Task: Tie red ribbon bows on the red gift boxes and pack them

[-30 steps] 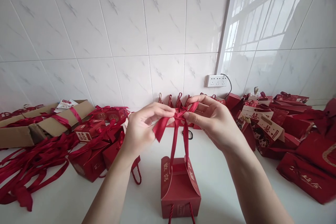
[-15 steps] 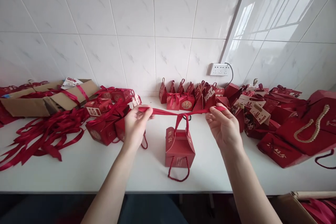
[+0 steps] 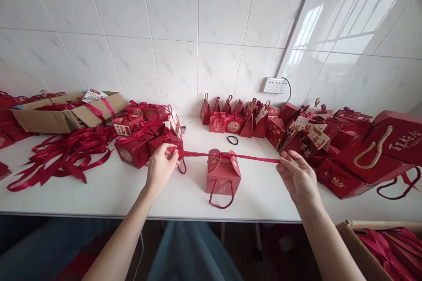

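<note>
A small red gift box (image 3: 223, 179) with gold lettering and a twisted rope handle (image 3: 221, 205) stands upright on the white table. Stretched level across its top is a red ribbon (image 3: 257, 157), drawn tight and crossed at the box's top flaps. My left hand (image 3: 164, 164) pinches one end of the ribbon, left of the box, in front of other red boxes. The other end is between the fingertips of my right hand (image 3: 298, 175), right of the box. Both hands are above the tabletop.
Loose red ribbons (image 3: 66, 156) lie at the left, before a cardboard box (image 3: 42, 119). Several finished-looking red boxes (image 3: 132, 149) stand beside them. More small boxes (image 3: 234, 124), a black hair tie (image 3: 232, 140) and a power strip (image 3: 274, 85) are behind; larger red boxes (image 3: 384, 153) fill the right.
Both hands have moved down and farther apart, pulling the ribbon flat against the box top. Before, it rose in two strands above the flaps. The view has tilted slightly downward.
</note>
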Demonstrator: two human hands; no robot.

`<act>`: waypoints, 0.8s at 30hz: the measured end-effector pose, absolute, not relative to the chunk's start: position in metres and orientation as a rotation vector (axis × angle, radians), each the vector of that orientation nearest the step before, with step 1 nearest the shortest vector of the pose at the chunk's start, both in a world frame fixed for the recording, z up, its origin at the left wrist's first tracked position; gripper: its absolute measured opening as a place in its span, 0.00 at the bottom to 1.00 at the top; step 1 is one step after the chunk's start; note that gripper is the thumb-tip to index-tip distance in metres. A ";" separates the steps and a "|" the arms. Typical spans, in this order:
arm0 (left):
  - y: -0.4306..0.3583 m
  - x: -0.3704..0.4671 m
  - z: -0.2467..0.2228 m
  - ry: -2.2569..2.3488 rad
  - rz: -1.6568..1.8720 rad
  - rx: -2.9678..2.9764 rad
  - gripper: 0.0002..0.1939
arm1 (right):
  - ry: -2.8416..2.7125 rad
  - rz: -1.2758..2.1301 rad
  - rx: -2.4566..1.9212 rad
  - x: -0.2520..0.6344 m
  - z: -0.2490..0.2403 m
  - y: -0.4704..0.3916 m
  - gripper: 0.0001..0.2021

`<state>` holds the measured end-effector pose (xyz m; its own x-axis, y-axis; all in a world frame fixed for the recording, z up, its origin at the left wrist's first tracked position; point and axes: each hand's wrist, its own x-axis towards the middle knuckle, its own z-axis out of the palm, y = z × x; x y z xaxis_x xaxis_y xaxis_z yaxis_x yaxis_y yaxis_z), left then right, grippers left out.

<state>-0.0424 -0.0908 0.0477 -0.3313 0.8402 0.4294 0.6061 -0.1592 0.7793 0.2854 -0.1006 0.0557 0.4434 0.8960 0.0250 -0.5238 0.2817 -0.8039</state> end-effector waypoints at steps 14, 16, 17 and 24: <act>-0.110 -0.029 0.030 2.190 0.687 2.335 0.10 | -1.348 0.591 -1.605 0.308 -0.006 -0.100 0.18; -0.110 -0.020 0.039 1.979 0.928 2.289 0.10 | -1.446 0.644 -1.531 0.297 0.003 -0.096 0.20; -0.107 -0.016 0.045 1.835 1.010 2.217 0.11 | -1.498 0.755 -1.461 0.290 0.009 -0.094 0.21; -0.075 -0.004 0.055 1.148 0.630 1.575 0.22 | -1.585 1.565 -1.044 0.250 0.031 -0.070 0.26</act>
